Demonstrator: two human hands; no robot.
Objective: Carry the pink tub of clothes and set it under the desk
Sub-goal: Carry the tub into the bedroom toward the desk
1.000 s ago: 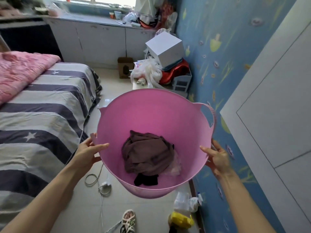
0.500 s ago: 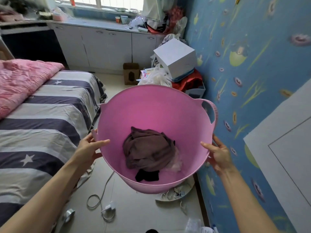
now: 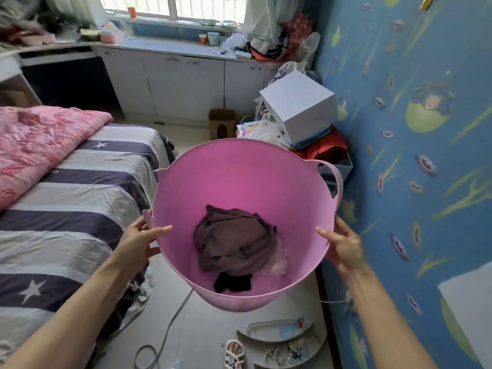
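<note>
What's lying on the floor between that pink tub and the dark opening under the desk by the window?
The pink tub, held by left hand and right hand, faces the desk opening. The bed's corner juts into that line; the floor strip beyond looks bare.

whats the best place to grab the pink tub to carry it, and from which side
Grip the pink tub by its rim at two opposite sides, as the left hand and right hand do now, thumbs inside the wall. It is wide, round and soft-looking, so a two-sided hold probably keeps it level. The loop handle also offers a hold.
</note>
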